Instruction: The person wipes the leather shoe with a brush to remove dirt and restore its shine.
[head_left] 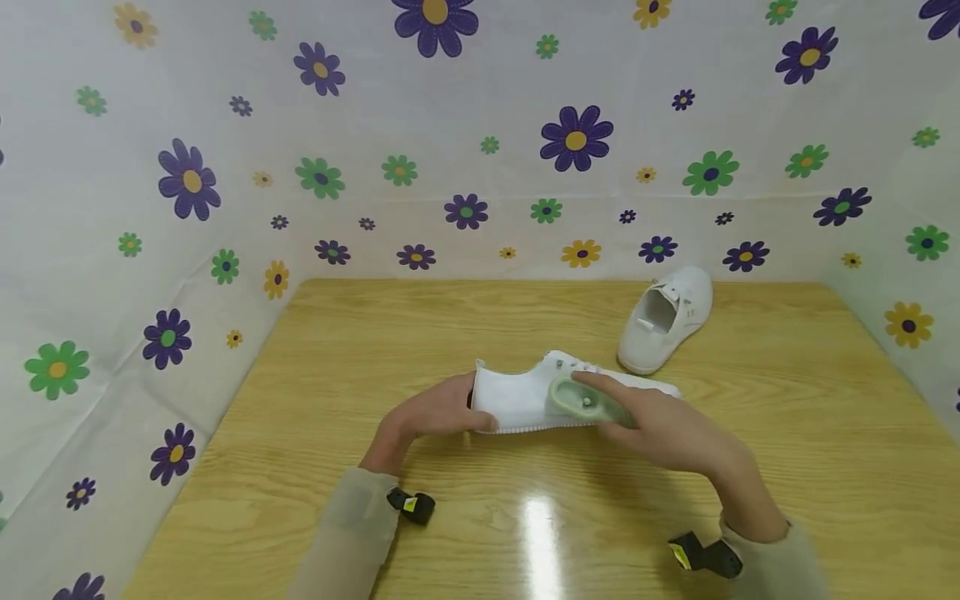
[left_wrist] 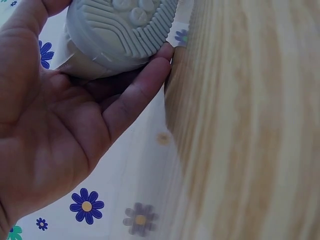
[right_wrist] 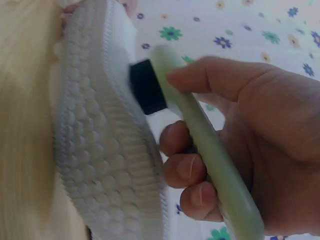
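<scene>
A white shoe (head_left: pixel 510 400) is held crosswise in front of me, heel to the left and toe to the right. My left hand (head_left: pixel 442 407) grips it around the heel; the ridged heel sole (left_wrist: pixel 120 30) shows in the left wrist view. In my right hand (head_left: pixel 675 429) is a pale green scrub brush (right_wrist: pixel 200 130), thumb on one side and fingers curled round the handle. Its dark bristles (right_wrist: pixel 147 86) face the side of the shoe, close to the upper just above the sole edge. Whether they touch is unclear. The shoe's toe is partly hidden behind the right hand.
A second white shoe (head_left: pixel 693 296) stands farther back on the wooden table (head_left: pixel 420 325), to the right, its opening toward me. Flower-printed white sheeting (head_left: pixel 480 108) walls the table at the back and both sides.
</scene>
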